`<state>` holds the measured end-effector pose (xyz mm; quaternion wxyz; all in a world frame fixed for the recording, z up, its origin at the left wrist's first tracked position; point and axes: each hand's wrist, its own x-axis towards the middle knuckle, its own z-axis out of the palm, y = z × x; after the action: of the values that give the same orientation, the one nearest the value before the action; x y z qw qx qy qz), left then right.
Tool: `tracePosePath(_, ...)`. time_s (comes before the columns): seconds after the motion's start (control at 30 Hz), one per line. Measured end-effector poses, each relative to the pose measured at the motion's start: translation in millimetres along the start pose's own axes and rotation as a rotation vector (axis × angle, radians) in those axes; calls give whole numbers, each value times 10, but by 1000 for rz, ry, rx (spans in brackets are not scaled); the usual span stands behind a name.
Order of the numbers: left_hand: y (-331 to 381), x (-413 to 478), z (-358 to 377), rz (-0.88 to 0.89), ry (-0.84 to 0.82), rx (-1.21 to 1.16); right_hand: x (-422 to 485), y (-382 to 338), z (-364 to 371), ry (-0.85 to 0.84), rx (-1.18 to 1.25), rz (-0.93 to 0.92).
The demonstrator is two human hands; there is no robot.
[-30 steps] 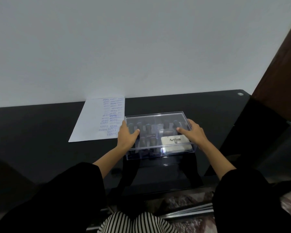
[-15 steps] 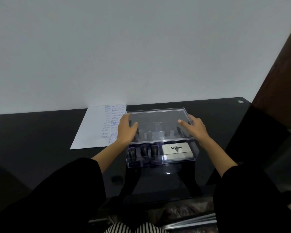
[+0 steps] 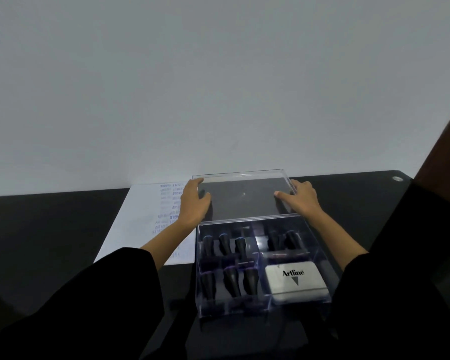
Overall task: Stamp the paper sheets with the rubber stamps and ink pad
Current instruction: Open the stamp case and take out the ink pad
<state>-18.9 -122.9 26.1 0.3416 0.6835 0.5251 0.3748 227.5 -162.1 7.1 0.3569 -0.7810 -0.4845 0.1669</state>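
The left hand (image 3: 194, 201) and right hand (image 3: 300, 200) each grip one end of the clear lid (image 3: 244, 201), holding it beyond the open box (image 3: 244, 309) so the stamps (image 3: 231, 280) and ink pad (image 3: 295, 281) inside are within reach, with the stamped sheet (image 3: 140, 222) just left of the box.

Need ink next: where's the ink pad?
In the head view, the ink pad lies in the near right corner of the clear box, beside the stamps.
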Motion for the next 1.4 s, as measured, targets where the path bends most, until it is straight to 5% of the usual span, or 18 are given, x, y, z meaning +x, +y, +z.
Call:
tracePosePath(0.73,-402,539,223,-84,-271,24,508,209,352,-106,-177,114)
tracePosePath(1.4,-416,509,312,-227,-304,69,385,137,350,-171,-350,232)
